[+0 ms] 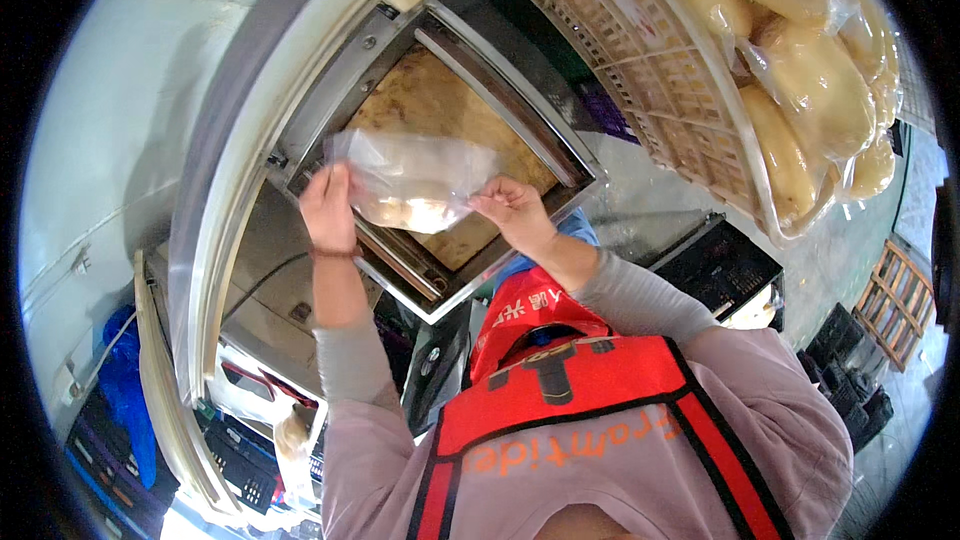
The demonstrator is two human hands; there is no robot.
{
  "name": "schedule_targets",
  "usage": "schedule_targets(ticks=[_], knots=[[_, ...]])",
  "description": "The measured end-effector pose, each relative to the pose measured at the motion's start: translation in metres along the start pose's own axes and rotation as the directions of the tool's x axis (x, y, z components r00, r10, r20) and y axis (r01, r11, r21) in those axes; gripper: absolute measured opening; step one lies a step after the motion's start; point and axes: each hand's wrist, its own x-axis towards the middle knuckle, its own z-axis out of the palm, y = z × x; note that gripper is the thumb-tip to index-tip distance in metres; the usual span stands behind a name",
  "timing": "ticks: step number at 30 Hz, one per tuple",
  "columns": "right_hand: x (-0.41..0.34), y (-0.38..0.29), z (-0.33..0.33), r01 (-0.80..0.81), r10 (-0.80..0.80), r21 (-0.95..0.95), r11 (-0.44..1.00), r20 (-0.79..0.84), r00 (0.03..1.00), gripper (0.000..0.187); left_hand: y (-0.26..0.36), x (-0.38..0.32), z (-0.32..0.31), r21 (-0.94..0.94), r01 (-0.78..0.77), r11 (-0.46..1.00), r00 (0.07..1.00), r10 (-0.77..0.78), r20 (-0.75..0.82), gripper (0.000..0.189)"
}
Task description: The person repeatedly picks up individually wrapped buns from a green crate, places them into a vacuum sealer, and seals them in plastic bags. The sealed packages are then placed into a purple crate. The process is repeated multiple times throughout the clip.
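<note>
A clear plastic bag (412,172) with a pale item inside is stretched between my two hands. Its left end is pinched in my left hand (330,202), and its right corner is held by the fingertips of my right hand (510,206). What the item inside is, I cannot tell. Below the bag lies an open metal-framed machine bed (585,178), apparently a vacuum sealer's chamber, with a stained yellowish-brown plate (420,82) and long bars along two sides. Its large raised lid (240,135) curves along the left.
At the upper right a white plastic crate (675,90) holds several pale items in clear plastic bags (817,82). A wooden pallet (896,300) and black crates (847,367) stand far right. Blue plastic (127,390) hangs at the lower left.
</note>
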Motion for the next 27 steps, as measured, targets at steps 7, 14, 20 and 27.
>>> schedule_targets(ticks=[7,14,20,27], knots=[[0.051,0.038,0.001,-0.070,0.173,0.228,0.971,-0.471,0.865,0.014,-0.035,0.130,0.075,0.124,0.018,0.992,0.963,-0.051,0.265,0.030],[0.085,0.028,-0.018,-0.104,0.323,0.378,0.920,-0.581,0.747,0.015,-0.025,0.162,0.136,0.223,-0.034,0.974,0.956,-0.034,0.291,0.035],[0.090,0.028,-0.018,-0.139,0.387,0.441,0.887,-0.544,0.745,0.017,-0.013,0.171,0.154,0.502,0.053,0.863,0.973,-0.158,0.168,0.041],[0.090,0.038,-0.022,-0.082,0.333,0.447,0.891,-0.518,0.788,0.020,-0.012,0.149,0.163,0.773,-0.294,0.562,0.918,0.391,0.064,0.031]])
